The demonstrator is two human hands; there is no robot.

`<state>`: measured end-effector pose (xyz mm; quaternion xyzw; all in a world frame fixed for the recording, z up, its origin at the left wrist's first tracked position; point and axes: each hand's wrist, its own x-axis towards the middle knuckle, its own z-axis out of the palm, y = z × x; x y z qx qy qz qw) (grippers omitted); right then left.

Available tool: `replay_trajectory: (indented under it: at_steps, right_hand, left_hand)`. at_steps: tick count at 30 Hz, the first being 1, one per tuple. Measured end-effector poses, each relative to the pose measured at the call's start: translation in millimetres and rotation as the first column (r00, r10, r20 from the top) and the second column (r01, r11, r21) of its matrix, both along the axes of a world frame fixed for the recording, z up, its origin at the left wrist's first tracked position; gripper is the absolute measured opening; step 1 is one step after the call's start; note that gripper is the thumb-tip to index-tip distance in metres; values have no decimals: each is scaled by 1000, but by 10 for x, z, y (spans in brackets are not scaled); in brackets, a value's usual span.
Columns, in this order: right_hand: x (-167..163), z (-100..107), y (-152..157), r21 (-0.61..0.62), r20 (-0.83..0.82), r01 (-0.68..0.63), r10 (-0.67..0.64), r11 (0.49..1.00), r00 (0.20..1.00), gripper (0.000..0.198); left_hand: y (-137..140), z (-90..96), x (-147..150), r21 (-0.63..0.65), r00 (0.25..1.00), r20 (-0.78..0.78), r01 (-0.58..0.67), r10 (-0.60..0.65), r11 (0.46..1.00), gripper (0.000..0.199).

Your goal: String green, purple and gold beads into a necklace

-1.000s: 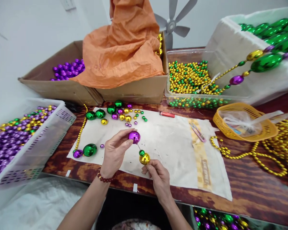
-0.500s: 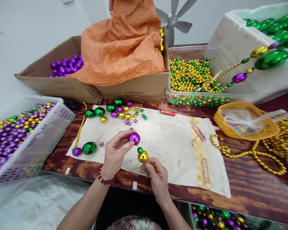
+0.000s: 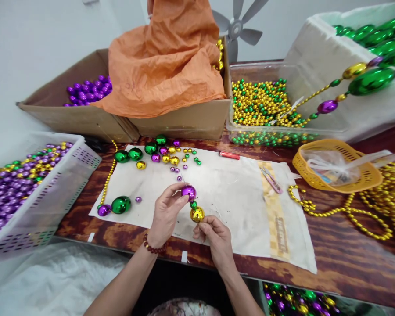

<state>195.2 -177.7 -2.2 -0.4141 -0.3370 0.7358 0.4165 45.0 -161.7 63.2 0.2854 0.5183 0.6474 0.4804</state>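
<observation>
Between the thumb and fingers of my left hand [image 3: 167,210] is a large shiny purple bead [image 3: 188,193]. A thin thread stands up from its top. Below it on the same line come a small green bead [image 3: 193,205] and a gold bead [image 3: 197,214]. My right hand [image 3: 215,237] is pinched just under the gold bead, apparently on the thread, which is too fine to see clearly there. Both hands are over a pale cloth [image 3: 240,197]. Beyond them lie loose green, purple and gold beads [image 3: 165,159].
A gold bead string [image 3: 109,180] ends at a purple and a large green bead [image 3: 121,204] on the left. Scissors [image 3: 271,179] and a red lighter [image 3: 229,155] lie on the cloth. Around it stand a white crate [image 3: 52,193], cardboard boxes [image 3: 181,120], a clear bin [image 3: 250,131] and a yellow basket [image 3: 337,186].
My left hand has moved slightly right with the purple bead, bringing it closer to the green and gold beads. The thread above the purple bead now shows. My right hand keeps its pinch.
</observation>
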Motion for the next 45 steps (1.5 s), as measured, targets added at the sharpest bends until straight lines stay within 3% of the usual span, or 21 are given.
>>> replay_trajectory:
  at_steps: [4,9,12,13,14,16,18,19,22,26,33,41,45]
  right_hand:
    - [24,0,-12,5,-19,-57,57,998,998,32]
    - [82,-15,37,95,-70,-64,71,993,995,29]
    - [135,-26,98,149,-76,-39,51,988,996,27]
    - [154,-29,118,162,-66,-32,43,986,997,26]
    - [173,-31,135,172,-52,-28,38,985,998,26]
    - [208,-34,157,189,-26,-20,25,982,999,26]
    - [235,-37,160,193,-16,-2,5,981,1000,26]
    - [246,-37,156,191,-14,8,-6,982,1000,26]
    - [272,-29,135,174,-4,16,-15,985,1000,28]
    - [291,-8,127,153,4,4,-5,988,1000,29]
    - [295,-15,127,146,5,1,-2,989,1000,30]
    - [288,-48,109,164,7,8,-9,986,1000,29]
    - [291,-78,106,173,18,4,-7,985,1000,29]
  left_hand:
    - [1,-39,-22,-8,997,-67,29,-30,1000,31]
    - [47,-49,-118,63,972,-195,145,-130,987,33]
    - [281,-109,-237,62,914,-394,137,-102,989,34]
    - [406,-145,-276,50,851,-519,122,-78,991,32]
    - [546,-188,-310,48,741,-670,113,-52,992,28]
    - [841,-287,-349,35,420,-907,143,-29,989,20]
    - [1104,-382,-345,-30,136,-989,181,-55,983,21]
    - [1211,-420,-330,-72,29,-996,194,-79,978,22]
    - [1418,-485,-266,-173,-149,-978,204,-144,964,22]
    - [1508,-470,-219,-224,-182,-965,207,-187,952,22]
    - [1347,-404,-274,-141,-58,-990,225,-132,964,21]
    - [1026,-568,-320,-186,-139,-977,166,-163,968,24]
    - [1098,-469,-481,-115,-66,-991,27,-113,993,30]
